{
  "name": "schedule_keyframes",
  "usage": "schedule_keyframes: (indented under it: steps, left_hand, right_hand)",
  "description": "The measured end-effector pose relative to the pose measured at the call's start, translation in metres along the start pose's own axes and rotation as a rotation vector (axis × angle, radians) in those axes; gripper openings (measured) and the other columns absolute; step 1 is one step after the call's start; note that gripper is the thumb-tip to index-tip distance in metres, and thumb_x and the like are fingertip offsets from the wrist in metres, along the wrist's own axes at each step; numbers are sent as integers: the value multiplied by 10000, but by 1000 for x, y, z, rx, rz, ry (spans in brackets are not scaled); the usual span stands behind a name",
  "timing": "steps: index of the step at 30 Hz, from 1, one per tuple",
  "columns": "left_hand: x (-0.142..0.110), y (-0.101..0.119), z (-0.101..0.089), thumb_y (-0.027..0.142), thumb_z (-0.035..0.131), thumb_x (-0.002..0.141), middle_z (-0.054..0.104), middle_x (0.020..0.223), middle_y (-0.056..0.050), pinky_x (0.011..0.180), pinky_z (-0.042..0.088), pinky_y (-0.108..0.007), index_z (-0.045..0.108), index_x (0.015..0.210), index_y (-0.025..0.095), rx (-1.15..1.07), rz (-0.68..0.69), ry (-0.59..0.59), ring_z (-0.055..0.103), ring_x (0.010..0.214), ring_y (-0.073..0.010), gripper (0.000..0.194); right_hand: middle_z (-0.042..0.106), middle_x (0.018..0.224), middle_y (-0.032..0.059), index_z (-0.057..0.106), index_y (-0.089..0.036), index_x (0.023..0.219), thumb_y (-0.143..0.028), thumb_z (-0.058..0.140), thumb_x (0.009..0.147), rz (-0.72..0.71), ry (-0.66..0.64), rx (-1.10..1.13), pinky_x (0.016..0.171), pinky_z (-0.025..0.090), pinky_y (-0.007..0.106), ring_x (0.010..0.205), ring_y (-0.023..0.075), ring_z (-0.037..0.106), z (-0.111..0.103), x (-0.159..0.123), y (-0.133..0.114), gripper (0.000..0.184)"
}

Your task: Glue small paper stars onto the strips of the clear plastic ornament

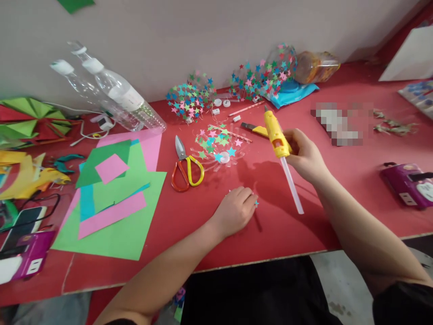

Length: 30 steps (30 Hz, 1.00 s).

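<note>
My right hand (304,153) grips a yellow hot glue gun (275,131), nozzle up and away from me. A long white glue stick (292,185) sticks out of its back end toward me. My left hand (237,208) rests on the red table with fingers curled, and a small blue star (256,203) peeks out at the fingertips. Most of what lies under that hand is hidden. Just beyond it sits a clear plastic piece covered with coloured stars (216,142). A yellow utility knife (255,130) lies behind the glue gun.
Scissors (187,164) lie left of centre, beside stacked coloured paper (118,189). Clear bottles (118,95) lean at the wall near star-covered clear balls (191,97) and a blue packet (292,94). Purple boxes (409,183) stand at both sides.
</note>
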<state>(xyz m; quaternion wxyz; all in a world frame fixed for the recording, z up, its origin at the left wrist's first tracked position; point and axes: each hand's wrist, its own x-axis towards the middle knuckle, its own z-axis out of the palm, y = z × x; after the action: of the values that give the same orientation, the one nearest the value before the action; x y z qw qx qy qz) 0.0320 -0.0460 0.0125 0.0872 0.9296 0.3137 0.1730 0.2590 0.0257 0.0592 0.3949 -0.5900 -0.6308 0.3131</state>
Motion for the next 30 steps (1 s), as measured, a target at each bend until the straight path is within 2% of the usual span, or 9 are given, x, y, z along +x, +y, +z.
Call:
schedule_keyframes:
  steps: [3,6,10,13,17,20,22,26,30]
  left_hand:
    - [-2,-9,-6,199,512,941,625,952,-106,806,505,-334,629,1037,110,-198,-95,115,579,883,-198,176]
    - [-5,-22,-11,206,544,924,604,916,-85,803,501,-333,641,982,134,-243,-182,157,569,879,-194,134]
    - [-8,-31,-13,271,615,895,595,995,-101,868,496,-370,645,1033,137,-231,-137,33,556,949,-217,196]
    - [-9,-31,-12,268,593,910,601,1012,-106,879,493,-382,636,1039,137,-221,-113,-17,553,959,-223,188]
    - [-10,-32,-14,271,567,924,596,1011,-102,880,498,-387,603,1046,151,-204,-171,-11,554,957,-223,175]
    - [-12,-34,-17,281,619,886,588,1041,-116,898,501,-405,573,1098,140,-161,-201,19,552,985,-240,259]
    - [-13,-35,-19,262,642,861,594,1005,-110,870,512,-404,578,1050,143,-146,-209,20,558,953,-240,232]
    - [-13,-37,-20,182,588,888,611,917,-88,808,526,-373,605,936,156,-166,-183,20,578,867,-210,58]
    - [-14,-38,-19,144,525,929,640,893,-92,764,532,-345,631,936,134,-163,-127,43,601,825,-191,106]
  right_hand:
    - [520,766,-29,569,-194,976,-264,576,630,46,-53,274,586,362,264,658,124,478,6,1,3,353]
    - [471,700,-50,571,-199,922,-269,629,635,106,-31,374,536,327,246,591,103,425,16,0,6,301]
    - [518,707,-33,587,-191,875,-331,671,651,164,12,349,549,361,249,607,113,464,27,-4,7,277]
    - [531,697,-32,599,-187,877,-344,670,659,171,29,321,556,368,251,600,111,460,29,-7,4,278]
    - [551,705,-23,599,-193,883,-312,643,671,187,42,289,568,388,262,605,117,474,26,-10,-6,247]
    - [576,737,-5,586,-201,868,-279,620,668,198,34,249,591,414,278,609,125,482,24,-13,-10,217]
    - [601,778,12,586,-201,870,-305,619,681,189,43,227,624,440,299,643,144,511,24,-14,-10,218]
    - [645,877,34,601,-206,872,-316,628,700,164,71,197,690,482,334,725,177,569,27,-16,-6,206]
    - [653,845,19,613,-223,880,-265,622,720,175,30,176,672,489,327,685,163,576,32,-18,-2,165]
